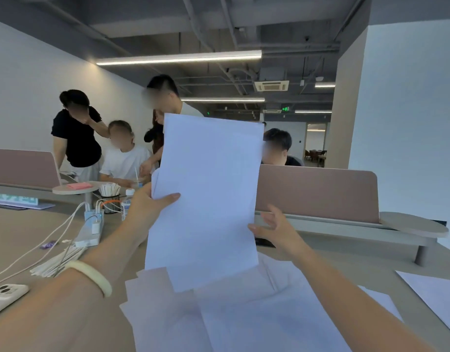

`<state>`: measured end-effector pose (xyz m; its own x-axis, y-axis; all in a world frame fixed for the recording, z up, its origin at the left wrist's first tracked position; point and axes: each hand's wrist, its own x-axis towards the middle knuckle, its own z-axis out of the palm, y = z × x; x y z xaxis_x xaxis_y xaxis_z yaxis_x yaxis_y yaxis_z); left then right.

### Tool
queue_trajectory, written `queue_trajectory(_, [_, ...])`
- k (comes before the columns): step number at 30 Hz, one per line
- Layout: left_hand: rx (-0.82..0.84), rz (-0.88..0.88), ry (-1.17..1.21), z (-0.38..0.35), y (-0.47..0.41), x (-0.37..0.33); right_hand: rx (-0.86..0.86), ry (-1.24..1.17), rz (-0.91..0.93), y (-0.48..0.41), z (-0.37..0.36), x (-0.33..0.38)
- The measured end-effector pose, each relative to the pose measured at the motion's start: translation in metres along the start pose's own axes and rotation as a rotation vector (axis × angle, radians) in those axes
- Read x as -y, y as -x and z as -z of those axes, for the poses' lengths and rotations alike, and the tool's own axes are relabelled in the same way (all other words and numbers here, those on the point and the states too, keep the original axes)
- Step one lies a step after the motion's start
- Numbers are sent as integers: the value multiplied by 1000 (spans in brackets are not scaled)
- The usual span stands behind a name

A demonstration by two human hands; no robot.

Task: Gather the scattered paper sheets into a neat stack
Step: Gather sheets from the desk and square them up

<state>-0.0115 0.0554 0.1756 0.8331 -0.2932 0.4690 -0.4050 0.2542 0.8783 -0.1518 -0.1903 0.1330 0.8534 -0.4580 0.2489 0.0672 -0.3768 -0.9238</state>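
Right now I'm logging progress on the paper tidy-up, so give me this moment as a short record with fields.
held sheets: a few white sheets raised upright above the desk, edges not aligned
left hand: left hand grips the held sheets at their left edge, thumb on the front
right hand: right hand open, fingers spread at the sheets' right edge
loose sheets: loose sheets lie overlapping on the desk below
far sheet: one more sheet lies apart at the right
phone: phone at the left edge

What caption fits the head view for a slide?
Left hand lifts held sheets upright, right hand at their edge, above loose sheets on the desk.
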Motion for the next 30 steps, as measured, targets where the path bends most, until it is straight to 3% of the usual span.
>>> queue_trajectory(6, [44,-12,84,-27,-1,-8,-165,-270,195,-2,2,40])
queue_trajectory(14, [59,134,159,-70,26,46,-227,-306,12,20,13,-14])
queue_trajectory(20, [115,169,125,-73,39,68,-142,-301,-17,33,22,-37])
queue_trajectory(30, [137,174,87,-83,47,87,-146,-322,-23,28,18,-52])
